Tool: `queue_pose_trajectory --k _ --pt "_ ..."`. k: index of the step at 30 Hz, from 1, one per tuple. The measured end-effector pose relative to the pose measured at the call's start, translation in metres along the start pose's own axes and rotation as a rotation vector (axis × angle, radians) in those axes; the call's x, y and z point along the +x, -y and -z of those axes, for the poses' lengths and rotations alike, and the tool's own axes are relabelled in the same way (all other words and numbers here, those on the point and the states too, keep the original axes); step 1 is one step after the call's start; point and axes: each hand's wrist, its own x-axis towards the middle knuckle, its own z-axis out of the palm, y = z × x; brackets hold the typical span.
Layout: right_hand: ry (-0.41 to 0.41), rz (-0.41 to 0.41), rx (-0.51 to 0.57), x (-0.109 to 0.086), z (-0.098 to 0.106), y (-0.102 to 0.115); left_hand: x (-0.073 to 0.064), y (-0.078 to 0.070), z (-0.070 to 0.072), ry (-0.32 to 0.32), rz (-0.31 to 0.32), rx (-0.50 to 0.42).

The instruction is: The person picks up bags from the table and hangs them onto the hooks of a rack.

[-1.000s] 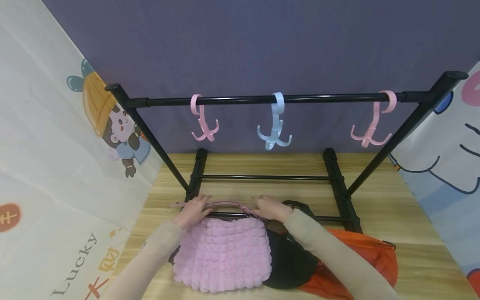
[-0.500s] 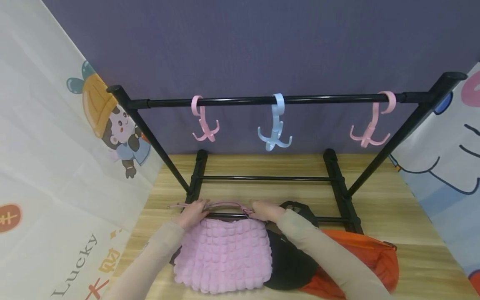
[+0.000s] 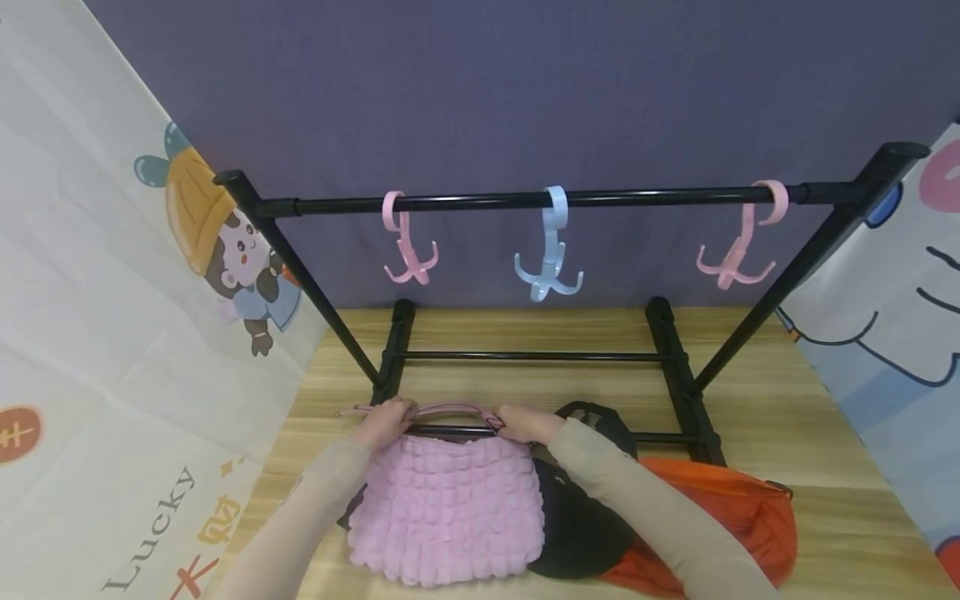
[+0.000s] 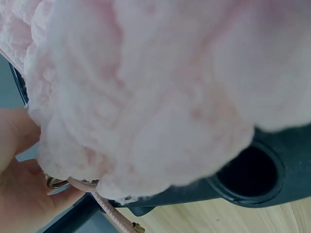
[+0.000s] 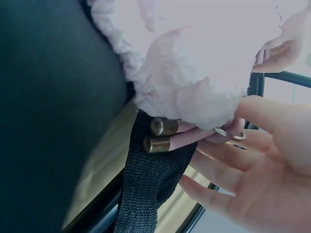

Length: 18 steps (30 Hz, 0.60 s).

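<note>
The pink bag (image 3: 447, 512) is lying on the table (image 3: 832, 517) on the near side of the hands, its long axis running left to right, roughly parallel to the top bar (image 3: 480, 201) of the rack. The left hand (image 3: 385, 423) is pinching the upper left corner, and the right hand (image 3: 525, 423) is pinching the upper right corner between thumb and index finger, its other fingers extending loosely in the right wrist view. Both hands are therefore sitting about equally near the bag, one at each end of its long axis. The strap (image 3: 450, 409) is arching between them, just beyond the lower front bar (image 3: 450, 431); a ring (image 5: 238, 137) is showing close to the right thumb. Above and beyond the hands, the left pink hook (image 3: 414, 271), the blue hook (image 3: 551, 265) and the right pink hook (image 3: 737, 262) are hanging from the top bar, the first two standing closest to the line of the bag. To the right, the black bag (image 3: 588, 533) is lying partly under the pink bag's edge and overlapping the orange bag (image 3: 738, 508). No contents are showing in any of the three bags; whether they are holding anything cannot be determined.
</note>
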Motion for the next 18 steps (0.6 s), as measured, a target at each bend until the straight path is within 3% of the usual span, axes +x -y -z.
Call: queue_pose_trajectory --k 11,18 --pt "-0.067 0.073 0.004 -0.0008 0.0023 0.0055 -0.0009 -0.0020 0.0019 -0.069 -0.026 -0.004" --pt "-0.094 0.054 0.015 -0.0051 0.0041 0.0073 -0.0044 -0.0013 0.0055 -0.102 -0.016 -0.047"
